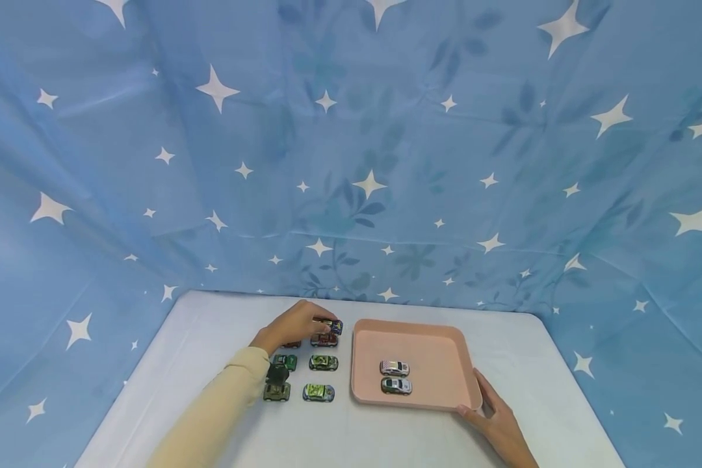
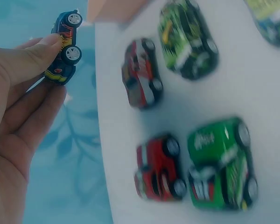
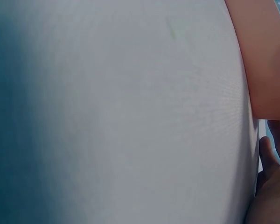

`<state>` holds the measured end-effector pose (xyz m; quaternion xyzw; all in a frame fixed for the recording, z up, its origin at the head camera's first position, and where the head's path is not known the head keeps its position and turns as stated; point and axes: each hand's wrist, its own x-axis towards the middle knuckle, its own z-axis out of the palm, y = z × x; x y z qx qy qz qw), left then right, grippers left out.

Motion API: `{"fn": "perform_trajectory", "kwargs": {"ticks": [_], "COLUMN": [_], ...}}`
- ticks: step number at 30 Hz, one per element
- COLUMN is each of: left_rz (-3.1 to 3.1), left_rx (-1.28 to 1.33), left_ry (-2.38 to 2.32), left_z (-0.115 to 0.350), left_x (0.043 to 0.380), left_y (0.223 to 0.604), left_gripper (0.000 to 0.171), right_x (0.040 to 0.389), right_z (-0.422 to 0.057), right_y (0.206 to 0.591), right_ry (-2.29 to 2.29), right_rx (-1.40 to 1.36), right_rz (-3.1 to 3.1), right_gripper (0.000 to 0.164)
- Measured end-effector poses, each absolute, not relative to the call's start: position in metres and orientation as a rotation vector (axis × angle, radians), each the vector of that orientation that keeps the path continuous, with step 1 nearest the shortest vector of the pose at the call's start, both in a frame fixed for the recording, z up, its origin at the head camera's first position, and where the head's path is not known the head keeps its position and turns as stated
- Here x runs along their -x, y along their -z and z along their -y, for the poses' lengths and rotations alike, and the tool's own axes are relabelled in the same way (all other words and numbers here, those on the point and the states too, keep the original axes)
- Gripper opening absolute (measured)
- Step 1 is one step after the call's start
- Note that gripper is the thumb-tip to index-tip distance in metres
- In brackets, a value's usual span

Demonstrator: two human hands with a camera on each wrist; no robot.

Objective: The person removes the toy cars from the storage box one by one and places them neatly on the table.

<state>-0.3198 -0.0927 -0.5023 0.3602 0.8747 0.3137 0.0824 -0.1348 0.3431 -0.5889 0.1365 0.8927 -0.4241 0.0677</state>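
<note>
My left hand (image 1: 300, 324) pinches a dark blue toy car (image 2: 63, 49) with flame markings between thumb and fingers, above the table's far side. Below it, in the head view, are a red-and-grey toy car (image 1: 324, 340), a green patterned car (image 1: 324, 363) and a lime-green car (image 1: 318, 392). A red toy car (image 2: 159, 167) and a green car (image 2: 221, 163) show in the left wrist view. My right hand (image 1: 499, 422) holds the near right corner of a pink tray (image 1: 439, 330), thumb on the front edge and fingers along the side. Inside lie a white car (image 1: 394, 368) and a silver car (image 1: 396, 386).
A white table (image 1: 222, 318) carries everything. An olive-green car (image 1: 277, 392) stands at the near left of the car group, partly beside my sleeve (image 1: 210, 416). A blue star-patterned cloth (image 1: 351, 143) hangs behind and at both sides.
</note>
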Motion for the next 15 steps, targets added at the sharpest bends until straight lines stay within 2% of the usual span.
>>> {"fn": "perform_trajectory", "kwargs": {"ticks": [15], "left_rz": [-2.673], "left_rx": [-0.824], "left_ry": [-0.983], "left_z": [0.155], "left_x": [0.312], "left_y": [0.51], "left_gripper": [0.027], "right_x": [0.133], "right_z": [-0.343], "right_y": [0.584], "right_ry": [1.288], "right_rx": [-0.414], "right_rz": [-2.68], "right_gripper": [0.097]}}
